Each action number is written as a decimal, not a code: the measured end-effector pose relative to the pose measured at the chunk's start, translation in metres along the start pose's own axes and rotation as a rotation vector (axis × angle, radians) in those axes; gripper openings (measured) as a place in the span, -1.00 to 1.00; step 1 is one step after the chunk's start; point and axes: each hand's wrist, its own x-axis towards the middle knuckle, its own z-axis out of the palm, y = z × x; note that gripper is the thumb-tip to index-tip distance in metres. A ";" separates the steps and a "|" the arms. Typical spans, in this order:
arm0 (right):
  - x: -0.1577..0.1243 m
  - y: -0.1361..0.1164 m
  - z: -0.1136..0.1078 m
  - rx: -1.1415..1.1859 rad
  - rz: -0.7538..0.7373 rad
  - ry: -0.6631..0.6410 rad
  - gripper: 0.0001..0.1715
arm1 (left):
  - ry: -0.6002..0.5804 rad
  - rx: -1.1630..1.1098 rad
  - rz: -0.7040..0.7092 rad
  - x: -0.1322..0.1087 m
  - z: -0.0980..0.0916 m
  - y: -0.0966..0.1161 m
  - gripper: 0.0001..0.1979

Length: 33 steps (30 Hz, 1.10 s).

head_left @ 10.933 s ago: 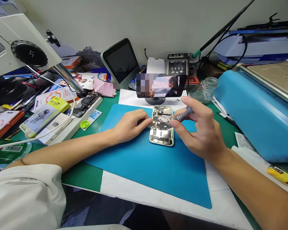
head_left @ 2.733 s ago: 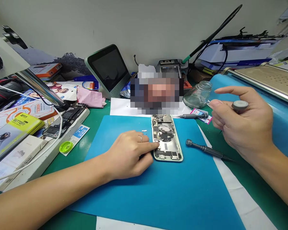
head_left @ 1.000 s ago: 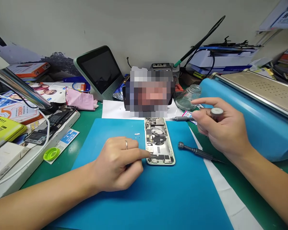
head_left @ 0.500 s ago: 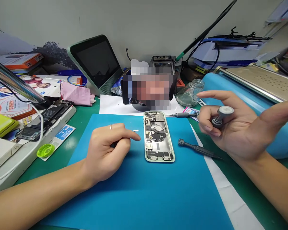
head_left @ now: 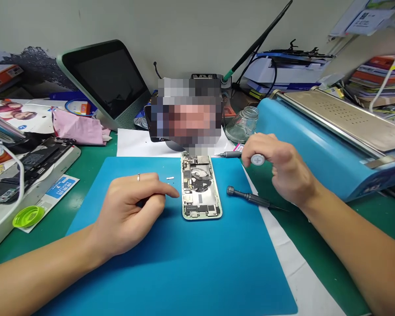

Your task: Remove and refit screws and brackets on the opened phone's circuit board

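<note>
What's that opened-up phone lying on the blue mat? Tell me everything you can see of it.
The phone lies flat on the blue mat, its length pointing away from the person, its inside facing up. A pale green rim frames silvery metal plates, dark chips and a round dark part near the top. No hand touches it; the left hand rests beside it, forefinger tip just short of its left edge.

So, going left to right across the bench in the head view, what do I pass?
Green cap → left hand → opened phone → right hand, its grip closed on a screwdriver.
</note>
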 end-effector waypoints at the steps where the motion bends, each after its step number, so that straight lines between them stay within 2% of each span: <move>1: 0.002 0.002 0.000 -0.052 -0.019 -0.032 -0.21 | -0.010 -0.002 0.010 0.000 0.000 0.000 -0.68; 5: 0.011 0.009 0.009 -0.185 -0.061 -0.177 -0.51 | -0.043 0.000 0.043 0.002 0.001 0.001 -0.67; 8: 0.015 0.013 0.020 -0.259 -0.094 -0.276 -0.57 | -0.059 0.006 0.045 0.002 0.001 0.001 -0.66; 11: 0.015 0.016 0.024 -0.308 -0.136 -0.315 -0.61 | -0.069 0.008 0.059 0.001 0.002 0.001 -0.65; 22: 0.009 0.024 0.011 -0.335 -0.217 -0.250 -0.70 | -0.059 0.015 0.096 0.004 0.001 0.002 -0.65; 28: 0.008 0.030 0.006 -0.403 -0.037 -0.041 -0.53 | -0.069 0.014 0.105 0.004 0.002 0.001 -0.66; 33: 0.009 0.041 0.007 -0.458 0.060 -0.141 -0.52 | -0.065 0.003 0.110 0.005 0.004 0.001 -0.66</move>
